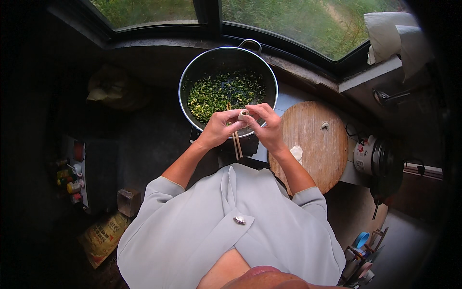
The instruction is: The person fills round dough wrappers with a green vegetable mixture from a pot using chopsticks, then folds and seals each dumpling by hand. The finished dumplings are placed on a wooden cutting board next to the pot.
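Note:
Above the near rim of a large metal pot [183, 99], my left hand [220, 128] and my right hand [269, 124] pinch a small dough dumpling [244, 115] between them, a bit of green filling showing at its opening. Chopped green and yellow filling [213, 95] lies in the pot. A pair of wooden chopsticks [237, 146] leans over the near rim, partly hidden behind my hands. Right of the pot is a round wooden board [316, 159], with white dough wrappers [296, 153] beside my right forearm and a small piece of dough [324, 125] farther back.
An electric cooker [364, 155] stands to the right of the board. Window frames [213, 34] run behind the pot. At the left are a side surface with several jars [74, 187] and a printed sack [103, 240]; another bag [112, 88] sits farther back.

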